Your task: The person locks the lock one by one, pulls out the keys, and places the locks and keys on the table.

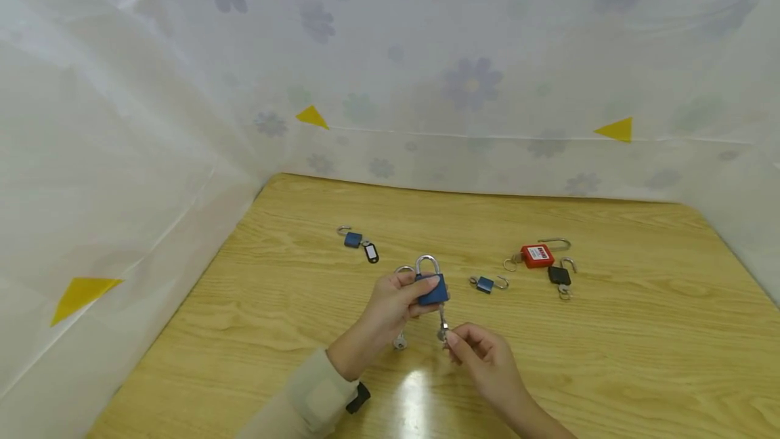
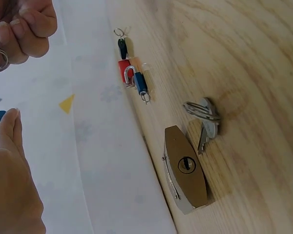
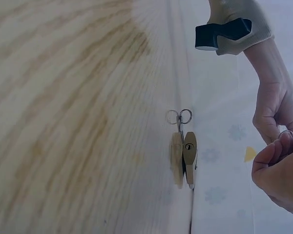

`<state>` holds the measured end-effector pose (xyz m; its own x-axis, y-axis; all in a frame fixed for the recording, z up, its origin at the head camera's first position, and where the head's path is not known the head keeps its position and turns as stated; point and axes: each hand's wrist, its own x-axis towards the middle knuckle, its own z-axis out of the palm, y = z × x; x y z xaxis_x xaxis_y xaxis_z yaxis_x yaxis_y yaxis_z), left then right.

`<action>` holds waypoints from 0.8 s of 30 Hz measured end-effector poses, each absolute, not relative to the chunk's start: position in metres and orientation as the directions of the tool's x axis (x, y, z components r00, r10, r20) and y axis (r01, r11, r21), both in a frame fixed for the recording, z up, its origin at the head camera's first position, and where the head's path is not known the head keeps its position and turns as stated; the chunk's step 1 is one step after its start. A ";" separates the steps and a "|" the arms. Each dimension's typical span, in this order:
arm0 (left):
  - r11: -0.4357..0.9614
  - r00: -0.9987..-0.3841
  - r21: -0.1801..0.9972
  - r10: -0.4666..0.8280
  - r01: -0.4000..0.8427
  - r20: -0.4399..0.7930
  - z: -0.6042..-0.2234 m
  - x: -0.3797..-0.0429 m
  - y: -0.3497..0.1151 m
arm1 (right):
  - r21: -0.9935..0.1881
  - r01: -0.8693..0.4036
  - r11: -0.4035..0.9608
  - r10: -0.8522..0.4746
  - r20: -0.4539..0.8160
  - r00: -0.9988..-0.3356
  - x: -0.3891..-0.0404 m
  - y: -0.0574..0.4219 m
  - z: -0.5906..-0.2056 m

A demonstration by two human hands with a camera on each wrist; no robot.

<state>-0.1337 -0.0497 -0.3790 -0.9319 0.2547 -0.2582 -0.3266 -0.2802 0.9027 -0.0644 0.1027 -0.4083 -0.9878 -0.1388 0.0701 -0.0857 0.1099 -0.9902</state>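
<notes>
My left hand holds a blue padlock between thumb and fingers, its shackle pointing up. At the padlock's underside, my right hand pinches a key on a ring; the key's blade runs up towards the lock body. In the left wrist view, the key ring hangs at the right fingers and only an edge of the blue padlock shows. A brass padlock stands on the table behind my left hand, with loose keys beside it. The right wrist view shows both hands close together, the padlock hidden.
Farther back on the wooden table lie a blue padlock with a black tag, a small blue padlock, a red padlock and a black padlock, all with open shackles. White flowered sheeting walls the table.
</notes>
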 end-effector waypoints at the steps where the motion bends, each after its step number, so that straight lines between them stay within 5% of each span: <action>1: -0.278 -0.931 0.903 0.260 -0.326 -0.256 -0.379 -0.133 -0.050 | -0.991 -0.075 0.110 -0.130 0.060 -0.990 -0.064 0.103 -0.409; 12: -0.282 -0.929 0.903 0.275 -0.324 -0.248 -0.384 -0.131 -0.056 | -0.978 0.149 0.149 0.009 -0.150 -0.989 -0.068 0.106 -0.424; 19: -0.300 -0.929 0.892 0.258 -0.338 -0.265 -0.386 -0.131 -0.061 | -0.886 0.166 0.434 -0.046 -0.205 -0.978 -0.075 0.114 -0.438; 24: -0.287 -0.917 0.891 0.295 -0.351 -0.267 -0.389 -0.131 -0.064 | -0.825 0.261 0.501 0.009 -0.297 -0.955 -0.082 0.113 -0.445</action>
<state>-0.1314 -0.0638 -0.3886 -0.9175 0.2952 -0.2666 -0.3514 -0.2873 0.8910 -0.0818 0.1134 -0.4445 -0.9549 0.0088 -0.2967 0.2611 0.5006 -0.8254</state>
